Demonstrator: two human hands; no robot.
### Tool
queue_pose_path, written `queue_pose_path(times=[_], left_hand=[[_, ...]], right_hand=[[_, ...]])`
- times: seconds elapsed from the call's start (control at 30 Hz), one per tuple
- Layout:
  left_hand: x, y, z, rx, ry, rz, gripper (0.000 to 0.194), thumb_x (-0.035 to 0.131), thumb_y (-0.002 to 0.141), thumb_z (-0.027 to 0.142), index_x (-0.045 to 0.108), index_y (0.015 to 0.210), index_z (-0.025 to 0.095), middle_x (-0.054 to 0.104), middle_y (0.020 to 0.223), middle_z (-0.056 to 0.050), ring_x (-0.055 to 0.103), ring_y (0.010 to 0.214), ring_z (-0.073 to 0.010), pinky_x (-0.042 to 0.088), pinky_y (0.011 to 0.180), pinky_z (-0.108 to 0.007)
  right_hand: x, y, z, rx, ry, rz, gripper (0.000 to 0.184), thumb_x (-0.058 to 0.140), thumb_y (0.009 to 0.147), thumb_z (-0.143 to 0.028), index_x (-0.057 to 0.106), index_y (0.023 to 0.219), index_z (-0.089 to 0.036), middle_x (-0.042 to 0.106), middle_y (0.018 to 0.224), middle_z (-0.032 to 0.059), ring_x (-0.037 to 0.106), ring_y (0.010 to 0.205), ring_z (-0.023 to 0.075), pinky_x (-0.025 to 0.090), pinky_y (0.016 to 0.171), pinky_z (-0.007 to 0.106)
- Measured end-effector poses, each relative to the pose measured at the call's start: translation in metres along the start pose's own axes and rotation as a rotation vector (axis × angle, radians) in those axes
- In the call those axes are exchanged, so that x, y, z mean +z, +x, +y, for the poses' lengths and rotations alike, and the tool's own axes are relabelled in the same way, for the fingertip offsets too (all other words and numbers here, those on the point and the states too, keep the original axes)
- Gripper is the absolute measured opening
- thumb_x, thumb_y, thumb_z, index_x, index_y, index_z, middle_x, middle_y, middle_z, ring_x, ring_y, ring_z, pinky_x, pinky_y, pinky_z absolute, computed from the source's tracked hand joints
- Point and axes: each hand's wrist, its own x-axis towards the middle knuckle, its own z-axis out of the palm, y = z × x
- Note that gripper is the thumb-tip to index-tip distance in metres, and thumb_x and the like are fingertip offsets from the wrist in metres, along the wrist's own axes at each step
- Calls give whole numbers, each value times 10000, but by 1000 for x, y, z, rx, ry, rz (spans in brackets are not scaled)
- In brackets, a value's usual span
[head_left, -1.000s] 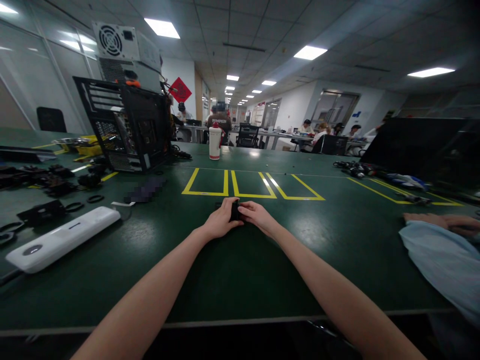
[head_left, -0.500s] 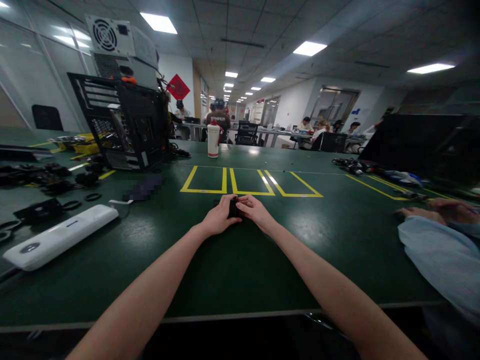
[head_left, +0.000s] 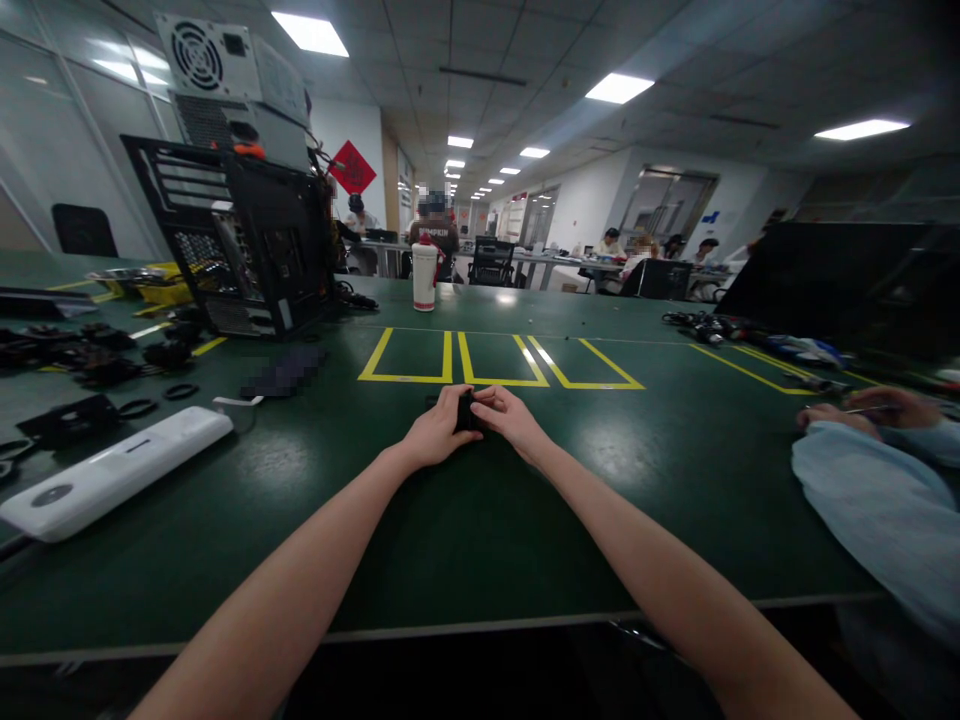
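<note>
A small black part sits between my two hands, just in front of the yellow tape outlines on the green table. My left hand is closed round its left side, thumb low and fingers over the top. On the other side, my right hand pinches it with thumb and fingertips. A dark bit sticks out to the left behind my left fingers. Most of the part is hidden by my fingers, so its exact kind does not show.
Left lie a white power strip, black rings and dark parts, with a computer case behind. A white cup stands past the yellow tape. At right, a co-worker's hands and light-blue sleeve rest by a thin tool and cables.
My hands keep nearly the same hold on the black part. The view has shifted slightly. At right, the co-worker's hands have moved a little, and a thin object now shows in them.
</note>
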Motion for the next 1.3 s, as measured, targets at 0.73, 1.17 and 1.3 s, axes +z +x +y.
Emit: queue_pose_path(times=[0.73, 1.17, 1.3], left_hand=[[5, 1, -5, 24, -1, 19, 626, 582, 709, 348, 233, 1210, 212, 348, 1214, -95, 451, 1065, -259, 441, 820, -406], [0, 0, 0, -9, 0, -6, 643, 578, 710, 365, 214, 1220, 219, 336, 1229, -95, 457, 1057, -262, 447, 817, -417], [-1, 0, 1, -14, -27, -19, 626, 580, 712, 352, 228, 1214, 225, 335, 1229, -94, 462, 1053, -259, 448, 812, -424]], right_hand=[[-3, -5, -3, 35, 47, -74, 360, 685, 585, -246, 514, 899, -205, 575, 886, 17, 538, 886, 152, 412, 827, 349], [-3, 1, -3, 91, 88, -27, 294, 633, 644, -311, 551, 904, -199, 569, 950, 34, 537, 883, 156, 423, 817, 354], [-4, -5, -9, 5, 42, -94, 334, 683, 585, -238, 537, 883, -197, 563, 950, 20, 522, 926, 156, 413, 845, 337]])
